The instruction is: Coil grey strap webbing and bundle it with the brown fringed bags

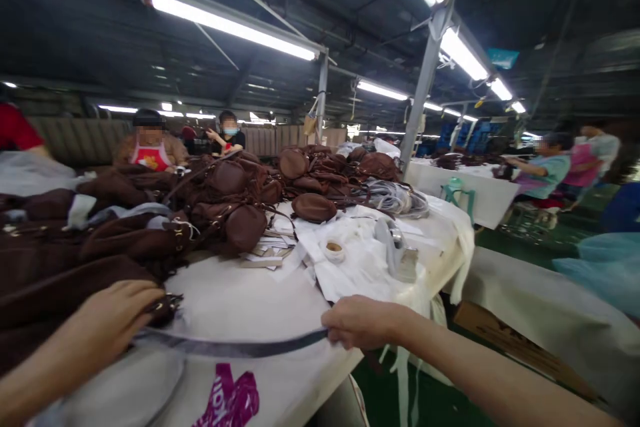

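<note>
Strap [265,349], dark and narrow, lies across the near side of the table [225,293], sagging a bit between the two hands. Its right end runs straight into the right hand [363,321]: fingers curled together, clamped on the strap at the fingertips, strap coming out on the left side of the fist. Its left stretch runs in just below the left hand [113,317], where it gets blurry under some clear plastic. Left fingers bent, side by side, tips against a dark piece with metal hardware [173,302]; can't tell whether they pinch it or just rest on it, thumb mostly hidden. Purple plastic [233,395] with white lettering sits on the near side of the strap, apart from both hands. Beyond the strap: white sheets [357,280] with a tape roll [334,251] on top, and paper cards [263,259] beside a big heap of brown bags [245,227] that spreads left and back. Grey cord bundle [395,199] is right of the heap. Farther off, a person in a red apron [151,157], a masked person [230,139], and a person in light blue [547,163] at another table. Tube lights [230,27] overhead.
</note>
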A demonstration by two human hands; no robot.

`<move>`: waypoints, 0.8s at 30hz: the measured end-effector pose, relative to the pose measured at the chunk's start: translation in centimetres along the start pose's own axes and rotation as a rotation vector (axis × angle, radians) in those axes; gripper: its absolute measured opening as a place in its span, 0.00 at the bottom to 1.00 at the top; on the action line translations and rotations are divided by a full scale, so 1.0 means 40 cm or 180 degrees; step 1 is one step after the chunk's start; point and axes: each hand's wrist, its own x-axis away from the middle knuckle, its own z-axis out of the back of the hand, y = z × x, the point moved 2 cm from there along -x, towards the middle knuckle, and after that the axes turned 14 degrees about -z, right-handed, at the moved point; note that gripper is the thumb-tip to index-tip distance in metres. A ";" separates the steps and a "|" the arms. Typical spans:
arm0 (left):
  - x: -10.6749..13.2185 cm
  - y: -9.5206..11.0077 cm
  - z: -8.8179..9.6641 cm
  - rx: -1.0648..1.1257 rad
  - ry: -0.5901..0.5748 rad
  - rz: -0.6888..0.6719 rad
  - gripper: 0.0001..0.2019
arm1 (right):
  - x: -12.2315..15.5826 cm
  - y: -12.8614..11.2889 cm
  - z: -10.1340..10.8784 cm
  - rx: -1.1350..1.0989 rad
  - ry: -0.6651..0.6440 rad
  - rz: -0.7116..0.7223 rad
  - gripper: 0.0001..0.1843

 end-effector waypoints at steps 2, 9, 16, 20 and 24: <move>-0.016 0.093 -0.033 0.0305 -0.0139 -0.0204 0.21 | -0.041 -0.041 0.005 0.0187 0.0030 0.0071 0.08; -0.146 0.306 -0.277 0.1226 -0.1130 -0.0074 0.11 | -0.108 -0.094 -0.005 -0.0005 -0.0035 0.0378 0.13; -0.178 0.176 -0.307 0.2373 -0.1471 -0.0099 0.06 | -0.061 0.015 0.007 -0.2582 -0.1184 0.0206 0.28; -0.172 0.149 -0.331 0.2746 -0.1540 -0.0052 0.06 | -0.064 0.026 -0.006 -0.2704 -0.1321 0.0354 0.33; -0.172 0.142 -0.356 0.2839 -0.1462 0.0070 0.06 | -0.081 -0.018 -0.009 -0.1133 0.0166 0.1328 0.17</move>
